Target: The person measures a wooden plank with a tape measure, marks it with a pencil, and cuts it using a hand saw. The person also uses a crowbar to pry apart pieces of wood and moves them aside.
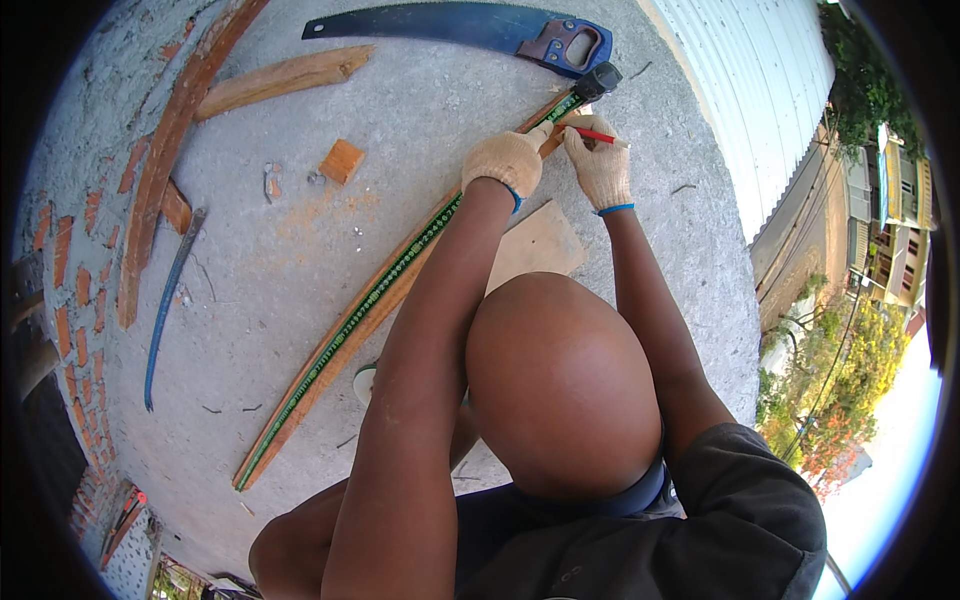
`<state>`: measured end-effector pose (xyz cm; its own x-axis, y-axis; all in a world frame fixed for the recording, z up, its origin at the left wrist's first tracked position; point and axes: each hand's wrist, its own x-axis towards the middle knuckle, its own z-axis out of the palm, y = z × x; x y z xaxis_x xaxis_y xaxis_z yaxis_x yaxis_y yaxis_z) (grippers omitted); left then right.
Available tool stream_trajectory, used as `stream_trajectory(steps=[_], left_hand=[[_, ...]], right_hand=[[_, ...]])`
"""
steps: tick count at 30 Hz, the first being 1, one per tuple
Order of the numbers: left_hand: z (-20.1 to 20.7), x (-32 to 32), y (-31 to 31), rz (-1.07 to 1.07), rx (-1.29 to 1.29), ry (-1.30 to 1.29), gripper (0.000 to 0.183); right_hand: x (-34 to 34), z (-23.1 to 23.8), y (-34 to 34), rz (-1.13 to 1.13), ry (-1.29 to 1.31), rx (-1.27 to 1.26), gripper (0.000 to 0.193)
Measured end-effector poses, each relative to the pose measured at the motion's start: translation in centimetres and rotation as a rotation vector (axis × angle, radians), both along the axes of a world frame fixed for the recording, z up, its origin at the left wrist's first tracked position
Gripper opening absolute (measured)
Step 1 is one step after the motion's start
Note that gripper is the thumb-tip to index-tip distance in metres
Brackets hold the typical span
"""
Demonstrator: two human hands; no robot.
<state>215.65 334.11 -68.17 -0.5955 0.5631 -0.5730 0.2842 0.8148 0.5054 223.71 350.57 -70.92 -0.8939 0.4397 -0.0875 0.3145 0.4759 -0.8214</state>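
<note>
A long wooden strip (318, 375) lies slantwise on the concrete, with the green blade of a tape measure (377, 291) stretched along it. The tape's dark case (598, 81) sits at the strip's far end. My left hand (503, 163), in a cream knitted glove, is closed over the strip and tape near that end; its underside is hidden. Just to the right, my gloved right hand (602, 172) pinches a red pencil (598, 135), its tip end close to the strip's edge and the left fingertips.
A blue handsaw (430, 26) lies beyond the tape case. To the left are a small wood block (342, 161), a blue pry bar (168, 310), and wooden planks (160, 200) by a brick wall (75, 250). A flat board (540, 240) lies beside my bent knee (560, 380).
</note>
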Motion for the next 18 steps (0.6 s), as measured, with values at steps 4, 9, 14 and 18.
stream_trajectory(steps=[4,9,14,18], left_hand=[[0.1,0.0,0.1,0.006,0.004,-0.007,0.061],[0.3,0.0,0.0,0.008,-0.01,-0.013,0.06],[-0.1,-0.1,0.0,-0.028,-0.013,0.035,0.061],[-0.9,0.0,0.1,-0.005,-0.003,0.006,0.062]], right_hand=[[-0.2,-0.1,0.4,0.009,-0.022,0.03,0.023],[0.6,0.1,0.6,0.028,-0.03,0.058,0.022],[1.3,0.6,1.4,-0.055,-0.005,0.01,0.024],[-1.4,2.7,3.6,-0.148,0.151,0.12,0.029]])
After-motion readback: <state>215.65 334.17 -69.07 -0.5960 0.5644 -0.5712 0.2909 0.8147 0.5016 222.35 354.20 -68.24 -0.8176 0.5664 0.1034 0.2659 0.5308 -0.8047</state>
